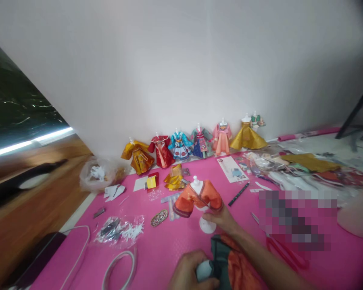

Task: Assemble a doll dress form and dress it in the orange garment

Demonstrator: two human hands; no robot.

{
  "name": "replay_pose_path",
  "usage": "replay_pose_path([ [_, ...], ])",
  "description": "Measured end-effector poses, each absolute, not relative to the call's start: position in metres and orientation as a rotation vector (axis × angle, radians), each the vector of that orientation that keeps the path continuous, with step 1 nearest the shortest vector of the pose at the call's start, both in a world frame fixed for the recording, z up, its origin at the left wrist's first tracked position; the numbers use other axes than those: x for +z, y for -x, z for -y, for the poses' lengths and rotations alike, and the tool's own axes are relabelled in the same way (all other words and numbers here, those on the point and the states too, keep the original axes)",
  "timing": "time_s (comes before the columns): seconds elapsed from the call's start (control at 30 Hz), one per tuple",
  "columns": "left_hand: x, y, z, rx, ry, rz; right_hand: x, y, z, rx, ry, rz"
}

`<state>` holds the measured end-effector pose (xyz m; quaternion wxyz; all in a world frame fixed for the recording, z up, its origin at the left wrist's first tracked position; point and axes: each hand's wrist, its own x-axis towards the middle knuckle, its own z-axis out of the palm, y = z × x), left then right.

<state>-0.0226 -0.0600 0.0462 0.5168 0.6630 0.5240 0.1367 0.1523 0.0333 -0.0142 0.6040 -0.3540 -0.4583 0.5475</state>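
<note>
Head view: orange top (196, 197) seen on white form (196, 184), center; form grasped low by right hand (223, 219). Pale rounded object (203, 270) clasped by left hand (187, 272), bottom center, against green-orange cloth (242, 266). Red-handled scissors (286, 250) lying lower right.

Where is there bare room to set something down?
On the pink mat, between the pale loop, oval case and left hand. Crowded: far right, with cloth and plastic; along the wall, with doll outfits.

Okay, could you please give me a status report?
Right hand at orange top on stand; left hand grips pale object. Red scissors close, on the right.
</note>
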Motion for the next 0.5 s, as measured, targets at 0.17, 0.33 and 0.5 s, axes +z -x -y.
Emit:
replay_pose_path([
  [0.17,0.046,0.023,0.063,0.331,-1.593,-1.294,-0.016,-0.157,-0.027,1.285,0.84,1.059],
  [0.33,0.051,0.019,0.064,0.303,-1.55,-1.282,-0.008,-0.16,-0.024,1.311,0.879,1.078],
  [0.5,0.055,0.021,0.067,0.318,-1.578,-1.305,-0.006,-0.176,-0.011,1.285,0.975,1.053],
])
